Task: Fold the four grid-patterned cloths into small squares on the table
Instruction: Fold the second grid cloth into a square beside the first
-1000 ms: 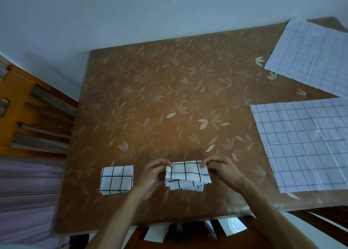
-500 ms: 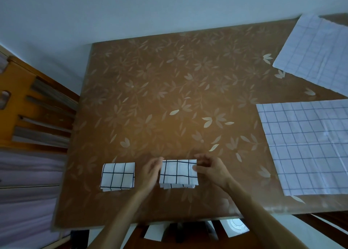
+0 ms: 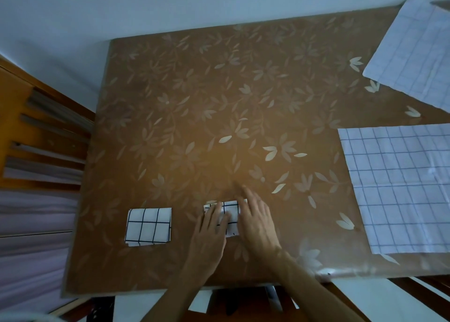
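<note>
Both hands, left hand [image 3: 209, 226] and right hand [image 3: 255, 221], lie flat, fingers spread, apparently pressing the folded cloth [image 3: 229, 214] at the bench's [image 3: 219, 102] six o'clock edge, gripping nothing.

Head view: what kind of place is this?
Likely a home dining room: a table under a floral plastic cover against a plain wall, with a wooden slatted chair beside it.

Both hands [image 3: 233, 226] lie on one folded cloth [image 3: 229, 214], another [image 3: 148, 226] left, two spread cloths [image 3: 399, 187] right.
</note>
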The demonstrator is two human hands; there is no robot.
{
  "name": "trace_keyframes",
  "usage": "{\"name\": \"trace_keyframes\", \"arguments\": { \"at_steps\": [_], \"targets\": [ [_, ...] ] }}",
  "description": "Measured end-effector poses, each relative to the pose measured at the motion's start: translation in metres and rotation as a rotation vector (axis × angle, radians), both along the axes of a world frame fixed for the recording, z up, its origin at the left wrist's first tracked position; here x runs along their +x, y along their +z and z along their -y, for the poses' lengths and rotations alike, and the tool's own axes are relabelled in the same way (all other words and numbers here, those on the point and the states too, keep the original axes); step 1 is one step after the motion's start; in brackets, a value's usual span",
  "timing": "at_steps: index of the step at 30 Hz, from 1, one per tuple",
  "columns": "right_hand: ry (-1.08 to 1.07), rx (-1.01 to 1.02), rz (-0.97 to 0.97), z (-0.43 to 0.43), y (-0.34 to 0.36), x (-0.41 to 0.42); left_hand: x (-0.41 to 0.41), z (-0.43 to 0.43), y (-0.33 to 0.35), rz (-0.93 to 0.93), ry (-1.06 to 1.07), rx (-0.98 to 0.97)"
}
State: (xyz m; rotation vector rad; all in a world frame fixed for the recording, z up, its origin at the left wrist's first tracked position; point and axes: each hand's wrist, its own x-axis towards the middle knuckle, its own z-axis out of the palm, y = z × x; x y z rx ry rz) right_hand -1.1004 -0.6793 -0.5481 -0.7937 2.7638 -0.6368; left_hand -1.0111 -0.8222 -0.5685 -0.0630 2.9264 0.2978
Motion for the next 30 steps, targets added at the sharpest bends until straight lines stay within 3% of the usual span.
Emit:
{"name": "trace_keyframes", "arguments": {
  "at_steps": [4,17,21,25,27,30],
  "targets": [
    [0.233,0.123,0.03,0.005,-0.019,0.018,0.004,0.007,-0.001,0.014,-0.061,-0.04],
    [0.234,0.295,0.074,-0.004,-0.011,0.015,0.005,0.024,0.006,0.132,-0.078,-0.055],
    [0.193,0.265,0.075,-0.003,-0.003,0.016,0.005,0.021,0.006,0.147,-0.075,-0.087],
    [-0.02,0.157,0.187,-0.015,0.022,0.021,0.001,0.013,0.009,0.124,-0.063,-0.102],
    [-0.042,0.081,0.17,-0.017,0.024,0.021,0.002,0.011,0.012,0.103,-0.062,-0.099],
    [-0.011,0.001,0.311,-0.007,0.023,0.021,0.007,0.014,0.017,0.068,-0.028,-0.087]
  ]
}}
